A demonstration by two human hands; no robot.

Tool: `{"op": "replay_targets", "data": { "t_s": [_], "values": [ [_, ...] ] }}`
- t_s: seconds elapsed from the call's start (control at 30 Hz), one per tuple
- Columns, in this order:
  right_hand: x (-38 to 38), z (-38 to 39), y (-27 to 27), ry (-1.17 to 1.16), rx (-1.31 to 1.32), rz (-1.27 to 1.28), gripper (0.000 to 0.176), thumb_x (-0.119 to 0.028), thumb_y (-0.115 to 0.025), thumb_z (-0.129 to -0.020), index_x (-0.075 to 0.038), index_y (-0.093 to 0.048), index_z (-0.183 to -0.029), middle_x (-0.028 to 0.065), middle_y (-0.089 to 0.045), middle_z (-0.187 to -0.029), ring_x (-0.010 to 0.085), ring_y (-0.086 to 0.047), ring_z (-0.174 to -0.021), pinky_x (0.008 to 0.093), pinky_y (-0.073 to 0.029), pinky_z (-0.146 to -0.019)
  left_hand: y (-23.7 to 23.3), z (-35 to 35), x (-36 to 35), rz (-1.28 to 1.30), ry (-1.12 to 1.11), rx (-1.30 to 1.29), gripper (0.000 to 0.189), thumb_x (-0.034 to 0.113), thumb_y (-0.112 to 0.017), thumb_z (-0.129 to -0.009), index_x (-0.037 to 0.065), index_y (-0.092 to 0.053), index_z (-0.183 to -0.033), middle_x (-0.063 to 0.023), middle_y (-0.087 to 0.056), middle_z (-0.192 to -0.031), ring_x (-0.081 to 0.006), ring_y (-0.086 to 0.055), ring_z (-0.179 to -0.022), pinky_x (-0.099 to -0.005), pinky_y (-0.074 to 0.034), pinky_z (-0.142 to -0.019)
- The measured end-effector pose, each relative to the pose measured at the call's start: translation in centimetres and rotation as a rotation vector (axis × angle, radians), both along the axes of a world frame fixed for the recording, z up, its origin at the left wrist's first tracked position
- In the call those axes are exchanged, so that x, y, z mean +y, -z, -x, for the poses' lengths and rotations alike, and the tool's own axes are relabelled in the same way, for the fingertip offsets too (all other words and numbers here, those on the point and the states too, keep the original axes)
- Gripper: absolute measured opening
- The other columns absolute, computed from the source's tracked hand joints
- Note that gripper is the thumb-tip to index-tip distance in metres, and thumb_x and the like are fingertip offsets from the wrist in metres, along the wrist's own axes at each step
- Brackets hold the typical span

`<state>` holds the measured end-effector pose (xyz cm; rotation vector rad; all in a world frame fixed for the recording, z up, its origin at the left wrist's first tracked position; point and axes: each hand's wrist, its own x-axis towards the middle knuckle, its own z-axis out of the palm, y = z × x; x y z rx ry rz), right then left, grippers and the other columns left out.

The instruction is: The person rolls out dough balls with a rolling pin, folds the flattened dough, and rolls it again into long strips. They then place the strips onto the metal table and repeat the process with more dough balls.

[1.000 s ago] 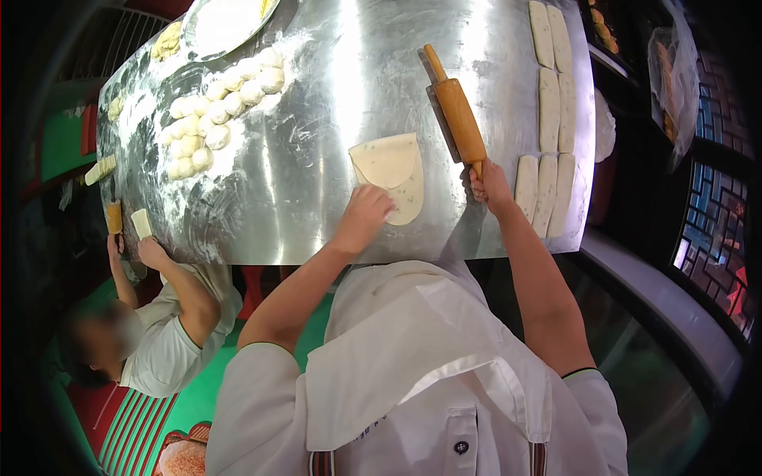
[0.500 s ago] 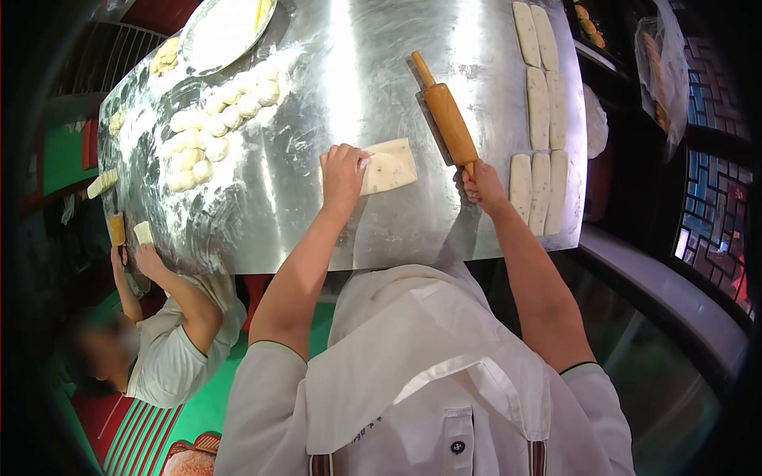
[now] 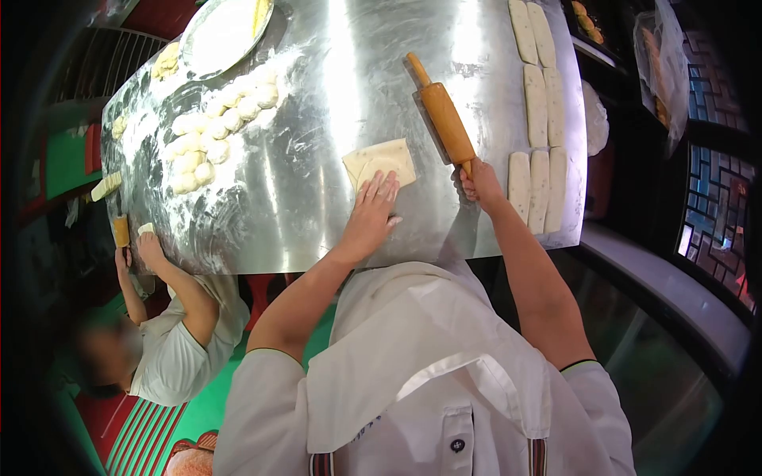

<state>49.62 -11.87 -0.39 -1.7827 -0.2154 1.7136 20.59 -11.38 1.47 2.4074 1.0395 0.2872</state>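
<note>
In the head view, a flat sheet of dough (image 3: 379,159) with a folded look lies on the metal table in front of me. My left hand (image 3: 372,210) rests on its near edge, fingers stretched out and laid flat. My right hand (image 3: 482,184) is wrapped round the near handle of a wooden rolling pin (image 3: 448,123). The pin points away from me, to the right of the dough and apart from it.
Rows of long dough strips (image 3: 540,190) line the table's right side. At left, floury dough balls (image 3: 190,163) sit near a large round pan (image 3: 230,40). A co-worker (image 3: 190,317) handles dough and a rolling pin (image 3: 121,232) at the left edge of the steel table (image 3: 309,230).
My left hand has let go of the dough's left edge and moved right and nearer, onto its near side. The dough's left part now lies folded over. The rolling pin has barely moved.
</note>
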Motion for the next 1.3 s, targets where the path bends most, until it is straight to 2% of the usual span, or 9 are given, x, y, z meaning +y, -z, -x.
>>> {"op": "replay_targets", "data": {
  "t_s": [0.2, 0.3, 0.63, 0.73, 0.8, 0.93, 1.0, 1.07, 1.3],
  "values": [
    [-0.1, -0.1, 0.6, -0.006, -0.002, -0.004, 0.042, -0.039, -0.034, -0.1, -0.01, -0.048, -0.073, -0.0021, -0.033, -0.049, 0.0106, -0.025, -0.038, 0.0286, -0.022, -0.039, -1.1, -1.6, 8.7, -0.107, -0.232, -0.105, 0.048, 0.005, -0.073, -0.078, 0.008, -0.06, -0.123, -0.0105, -0.057, -0.12, -0.0324, -0.053, -0.111, -0.0447, -0.04, -0.098],
    [0.0, 0.1, 0.1, -0.012, -0.048, 0.019, 0.042, -0.039, -0.035, -0.1, -0.011, -0.048, -0.073, -0.0023, -0.033, -0.049, 0.0104, -0.026, -0.039, 0.0286, -0.023, -0.039, -0.2, -1.2, 10.7, 0.122, -0.077, 0.008, 0.042, 0.003, -0.073, -0.075, 0.007, -0.059, -0.115, -0.0079, -0.055, -0.112, -0.0306, -0.054, -0.105, -0.0415, -0.046, -0.09],
    [0.0, -0.2, 0.5, -0.013, -0.008, -0.003, 0.042, -0.037, -0.036, -0.098, -0.009, -0.049, -0.071, -0.0003, -0.039, -0.05, 0.0116, -0.03, -0.04, 0.0303, -0.025, -0.041, -1.3, -1.2, 4.6, 0.031, 0.001, -0.03, 0.032, 0.001, -0.072, -0.072, 0.006, -0.057, -0.1, -0.0091, -0.052, -0.1, -0.0294, -0.054, -0.101, -0.0395, -0.053, -0.081],
    [-0.1, 0.0, 0.2, -0.003, -0.001, 0.003, 0.041, -0.036, -0.036, -0.098, -0.008, -0.049, -0.071, -0.0003, -0.039, -0.05, 0.0114, -0.031, -0.04, 0.0304, -0.025, -0.041, -1.1, -0.9, 4.7, 0.069, 0.029, 0.035, 0.03, 0.005, -0.07, -0.079, 0.006, -0.059, -0.106, -0.009, -0.054, -0.107, -0.0284, -0.055, -0.102, -0.0395, -0.053, -0.081],
    [-0.1, 0.0, 0.2, -0.005, -0.002, -0.008, 0.041, -0.036, -0.036, -0.098, -0.008, -0.049, -0.071, 0.0, -0.04, -0.05, 0.0116, -0.031, -0.04, 0.0305, -0.025, -0.041, -0.5, -0.2, 6.8, 0.457, -0.22, -0.16, 0.033, 0.017, -0.069, -0.085, 0.008, -0.06, -0.115, -0.0072, -0.056, -0.116, -0.0286, -0.055, -0.104, -0.0413, -0.049, -0.089],
    [0.0, 0.0, 0.4, -0.016, -0.039, -0.018, 0.041, -0.036, -0.036, -0.098, -0.008, -0.049, -0.07, 0.0001, -0.04, -0.05, 0.0118, -0.031, -0.04, 0.0307, -0.024, -0.041, -0.3, -1.1, 7.8, 0.164, -0.36, -0.084, 0.044, 0.027, -0.067, -0.088, 0.013, -0.058, -0.128, -0.0074, -0.052, -0.136, -0.0307, -0.049, -0.123, -0.0454, -0.039, -0.105],
    [0.0, -0.1, 0.4, -0.004, -0.003, 0.007, 0.041, -0.035, -0.036, -0.098, -0.008, -0.049, -0.07, 0.0006, -0.039, -0.05, 0.0124, -0.031, -0.04, 0.0311, -0.024, -0.041, 0.3, -3.1, 5.4, -0.186, 0.038, 0.235, 0.063, 0.032, -0.066, -0.088, 0.014, -0.045, -0.144, -0.0086, -0.037, -0.154, -0.0332, -0.035, -0.14, -0.047, -0.027, -0.116],
    [-0.1, 0.1, 0.4, -0.004, -0.007, 0.019, 0.041, -0.035, -0.036, -0.097, -0.008, -0.049, -0.069, 0.0008, -0.039, -0.049, 0.0126, -0.031, -0.04, 0.0313, -0.024, -0.041, 0.6, -3.2, 4.9, -0.031, 0.085, 0.27, 0.073, 0.032, -0.068, -0.087, 0.017, -0.036, -0.15, -0.0077, -0.025, -0.161, -0.0335, -0.019, -0.149, -0.0497, -0.017, -0.121],
    [-0.1, 0.2, 0.9, -0.031, 0.004, -0.012, 0.045, -0.042, -0.033, -0.101, -0.011, -0.048, -0.073, -0.0016, -0.035, -0.05, 0.0109, -0.025, -0.039, 0.0286, -0.023, -0.039, -1.6, 0.0, 4.7, 0.139, -0.227, 0.167, 0.04, 0.027, -0.076, -0.08, 0.003, -0.06, -0.108, -0.0147, -0.056, -0.125, -0.0312, -0.049, -0.119, -0.0448, -0.04, -0.098]
  ]
}}
